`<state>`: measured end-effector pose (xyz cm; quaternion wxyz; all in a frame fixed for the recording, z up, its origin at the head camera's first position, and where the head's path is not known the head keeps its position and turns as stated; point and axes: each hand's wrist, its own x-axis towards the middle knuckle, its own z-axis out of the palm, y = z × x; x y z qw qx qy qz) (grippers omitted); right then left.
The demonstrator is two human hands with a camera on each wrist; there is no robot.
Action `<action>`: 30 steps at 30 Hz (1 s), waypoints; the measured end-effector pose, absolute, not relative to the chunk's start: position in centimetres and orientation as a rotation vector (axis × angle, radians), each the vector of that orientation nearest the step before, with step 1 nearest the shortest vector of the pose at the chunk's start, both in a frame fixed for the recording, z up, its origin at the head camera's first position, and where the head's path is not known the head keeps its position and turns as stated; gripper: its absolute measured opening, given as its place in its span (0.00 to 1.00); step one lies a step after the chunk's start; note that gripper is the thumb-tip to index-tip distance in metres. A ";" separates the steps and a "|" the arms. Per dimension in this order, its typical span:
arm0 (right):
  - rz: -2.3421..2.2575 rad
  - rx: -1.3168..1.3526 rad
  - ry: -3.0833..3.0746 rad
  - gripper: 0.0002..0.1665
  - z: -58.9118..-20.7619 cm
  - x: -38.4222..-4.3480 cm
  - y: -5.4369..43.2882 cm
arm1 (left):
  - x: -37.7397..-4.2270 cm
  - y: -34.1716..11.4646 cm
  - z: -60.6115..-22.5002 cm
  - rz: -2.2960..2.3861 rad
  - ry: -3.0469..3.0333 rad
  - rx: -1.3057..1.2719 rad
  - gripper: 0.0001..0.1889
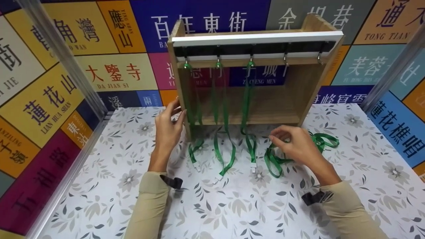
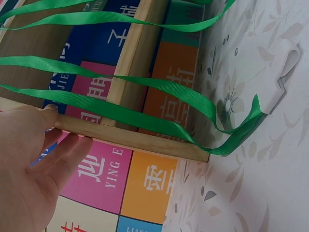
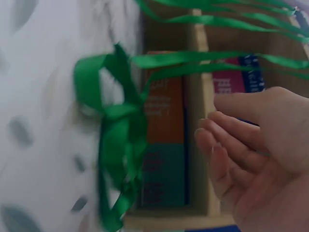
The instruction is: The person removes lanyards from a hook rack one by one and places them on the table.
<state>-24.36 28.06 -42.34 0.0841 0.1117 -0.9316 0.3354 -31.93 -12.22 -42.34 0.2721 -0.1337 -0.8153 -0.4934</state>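
A wooden rack (image 1: 319,81) stands on the table with a row of metal hooks along its dark upper strip. From its three left hooks hang green lanyards, the third lanyard (image 1: 245,106) near the middle; their white-clipped ends lie on the tabletop. My left hand (image 1: 167,127) pinches the rack's left side panel (image 2: 145,140), thumb on one face and fingers on the other. Over a loose heap of green lanyards (image 3: 118,140) at the right, my right hand (image 1: 294,142) is held with fingers loosely curled and nothing in them.
The two right hooks, including the far-right hook (image 1: 319,59), carry no lanyard. A floral-patterned tabletop (image 1: 232,205) lies under everything. Behind the rack rises a wall of coloured panels (image 1: 119,73) with lettering, and clear posts (image 1: 69,59) stand at the corners.
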 end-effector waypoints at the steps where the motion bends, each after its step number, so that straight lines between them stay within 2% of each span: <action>1: 1.026 0.331 -2.742 0.11 -42.0 -24.4 27.6 | -31.9 -12.3 -42.4 -1.329 -2.190 -0.358 0.25; 8: 1.189 0.364 -2.449 0.11 -39.7 -25.7 23.8 | -31.8 -12.3 -42.4 -1.294 -2.193 -0.353 0.24; 21: 1.200 0.264 -2.243 0.25 -36.8 -28.1 19.2 | -32.0 -12.3 -42.3 -1.312 -2.196 -0.364 0.25; 30: 1.140 0.230 -2.240 0.20 -35.4 -28.6 18.2 | -32.0 -12.2 -42.3 -1.308 -2.194 -0.362 0.25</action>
